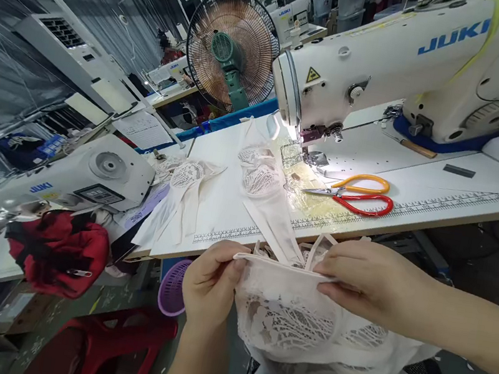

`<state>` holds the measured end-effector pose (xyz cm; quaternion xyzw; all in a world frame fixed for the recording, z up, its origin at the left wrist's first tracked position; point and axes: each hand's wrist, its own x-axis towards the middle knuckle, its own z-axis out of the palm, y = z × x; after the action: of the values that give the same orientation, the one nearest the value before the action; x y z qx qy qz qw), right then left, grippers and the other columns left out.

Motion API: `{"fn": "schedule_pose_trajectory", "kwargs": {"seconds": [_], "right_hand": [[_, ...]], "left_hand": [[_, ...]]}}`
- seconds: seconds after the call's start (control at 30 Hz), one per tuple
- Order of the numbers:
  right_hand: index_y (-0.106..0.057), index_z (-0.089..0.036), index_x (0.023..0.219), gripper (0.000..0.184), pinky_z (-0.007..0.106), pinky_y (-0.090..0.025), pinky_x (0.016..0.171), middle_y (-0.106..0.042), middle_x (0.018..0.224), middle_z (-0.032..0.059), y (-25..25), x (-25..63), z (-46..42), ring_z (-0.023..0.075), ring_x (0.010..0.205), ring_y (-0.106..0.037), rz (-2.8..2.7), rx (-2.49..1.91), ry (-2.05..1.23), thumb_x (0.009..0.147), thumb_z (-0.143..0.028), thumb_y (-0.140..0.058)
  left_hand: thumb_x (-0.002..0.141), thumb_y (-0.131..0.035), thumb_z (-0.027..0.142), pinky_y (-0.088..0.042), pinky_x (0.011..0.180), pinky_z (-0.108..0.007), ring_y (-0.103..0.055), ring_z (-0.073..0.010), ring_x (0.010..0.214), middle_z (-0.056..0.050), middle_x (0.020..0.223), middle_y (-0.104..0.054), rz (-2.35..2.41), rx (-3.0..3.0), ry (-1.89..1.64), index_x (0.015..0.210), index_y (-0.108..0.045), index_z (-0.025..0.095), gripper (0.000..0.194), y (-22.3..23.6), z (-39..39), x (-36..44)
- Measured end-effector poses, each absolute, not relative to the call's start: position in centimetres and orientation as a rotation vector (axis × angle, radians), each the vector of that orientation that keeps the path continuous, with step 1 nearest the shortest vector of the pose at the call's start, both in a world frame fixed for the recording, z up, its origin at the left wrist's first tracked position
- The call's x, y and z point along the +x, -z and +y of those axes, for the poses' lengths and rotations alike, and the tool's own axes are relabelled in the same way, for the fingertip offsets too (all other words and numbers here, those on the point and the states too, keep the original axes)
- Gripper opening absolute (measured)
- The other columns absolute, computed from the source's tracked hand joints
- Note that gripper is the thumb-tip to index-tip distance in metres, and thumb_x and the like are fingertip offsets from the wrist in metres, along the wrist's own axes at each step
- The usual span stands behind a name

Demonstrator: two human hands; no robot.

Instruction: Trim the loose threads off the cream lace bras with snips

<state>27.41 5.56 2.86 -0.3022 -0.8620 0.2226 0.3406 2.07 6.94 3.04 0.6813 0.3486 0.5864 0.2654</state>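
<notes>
The person holds a white lace bra point(290, 320) in both hands, in front of the table's near edge and over the lap. The left hand point(211, 285) has its thumb and forefinger pinched together on the left end of the top edge. The right hand point(361, 275) grips the same edge farther right, thumb and fingers clamped on the cloth. Between the hands the edge runs nearly straight, and the lace cups hang below it.

Just beyond, a second bra point(260, 179) lies on the white table point(215, 223), one long pale strip of it reaching down toward the held one; whether the two are joined cannot be told. A third bra point(183, 186) lies to its left, partly over the edge. Scissors point(362, 195) with one orange and one red handle rest to the right of the second bra, near the needle end of a lit sewing machine point(394, 52). A tool with a wooden handle point(419, 149) lies farther back, by the machine's base.

A fan point(231, 48) stands behind the table. Down on the left are a red bag point(59, 252), a purple basket point(173, 289) and a red stool point(113, 333).
</notes>
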Motion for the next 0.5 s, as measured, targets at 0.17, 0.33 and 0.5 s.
{"fn": "schedule_pose_trajectory", "kwargs": {"seconds": [0.17,0.33,0.5], "right_hand": [[-0.060,-0.016,0.084,0.012,0.026,-0.039,0.059,-0.056,0.076,0.0023,-3.2,27.8,5.0,0.0158,0.068,-0.052,-2.197,-0.799,-0.698,0.091,-0.021,-0.052],[-0.057,-0.017,0.087,0.012,0.025,-0.038,0.060,-0.054,0.079,0.0025,-3.1,27.9,4.3,0.0155,0.072,-0.051,-2.183,-0.751,-0.568,0.094,-0.021,-0.048],[-0.053,-0.018,0.083,0.017,0.026,-0.036,0.056,-0.054,0.079,0.0031,-2.8,27.6,4.0,0.0158,0.069,-0.049,-2.194,-0.731,-0.385,0.097,-0.022,-0.044]], "left_hand": [[0.078,-0.063,0.005,-0.053,0.064,-0.024,-0.065,-0.0131,0.072,-0.001,0.077,-0.071,0.854,1.999,-1.437,0.092,-0.073,0.024,0.025,-5.2,6.2,1.6],[0.078,-0.062,0.003,-0.054,0.059,-0.024,-0.066,-0.0134,0.068,-0.003,0.087,-0.073,0.902,2.030,-1.257,0.090,-0.072,0.023,0.025,-7.0,4.7,1.3],[0.081,-0.059,0.004,-0.056,0.058,-0.024,-0.069,-0.0150,0.068,-0.006,0.090,-0.072,0.829,1.909,-1.180,0.092,-0.069,0.020,0.022,-7.3,3.8,1.3]]}}
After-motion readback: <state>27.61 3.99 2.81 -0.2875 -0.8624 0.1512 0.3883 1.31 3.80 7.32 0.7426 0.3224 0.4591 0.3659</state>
